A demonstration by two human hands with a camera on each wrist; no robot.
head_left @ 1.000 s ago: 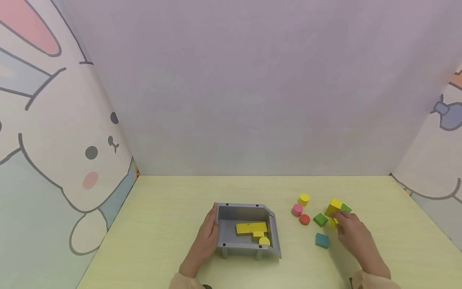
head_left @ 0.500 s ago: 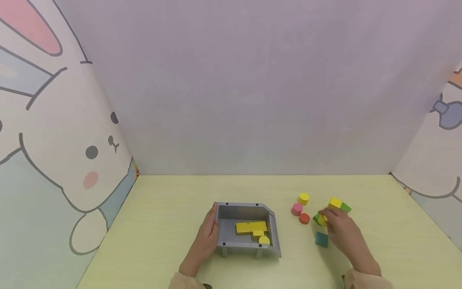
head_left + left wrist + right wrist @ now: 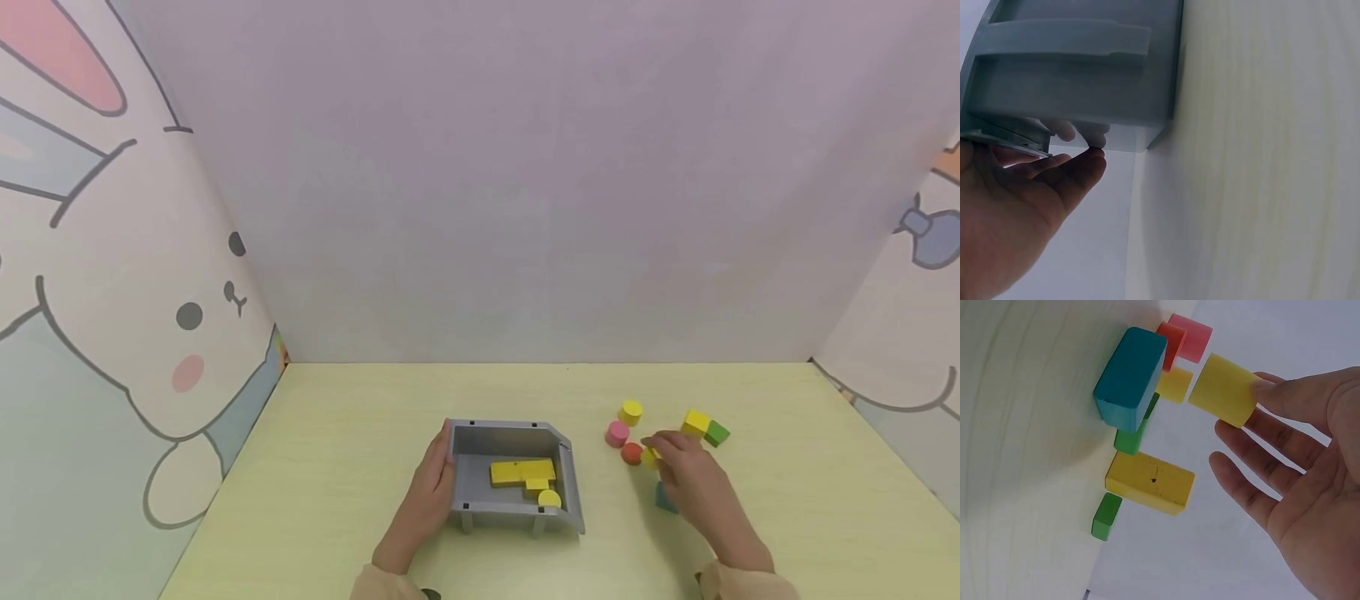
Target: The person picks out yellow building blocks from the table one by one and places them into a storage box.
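At the left end of the grey plastic bin (image 3: 495, 425), my left hand (image 3: 427, 500) holds the rim, its fingertips against the end wall in the left wrist view. Inside the bin lie yellow blocks (image 3: 522, 473) and a yellow disc-topped piece (image 3: 549, 499). My right hand (image 3: 697, 492) pinches a yellow cylinder block (image 3: 1222, 390) between thumb and fingers, raised over the other blocks; its lower fingers are spread. Near this hand are a red round block (image 3: 632, 453) and a teal block (image 3: 664, 498), partly covered in the head view.
Behind the right hand stand a pink cylinder (image 3: 617, 434), another yellow cylinder (image 3: 632, 412), a yellow block (image 3: 697, 422) and a green block (image 3: 717, 433). A second green block (image 3: 1129, 439) shows in the right wrist view. Printed walls enclose the pale wooden table (image 3: 337, 433).
My right hand has moved left with the yellow cylinder, from beside the yellow block, past a green block, to near the red round block. The left hand and bin have stayed put.
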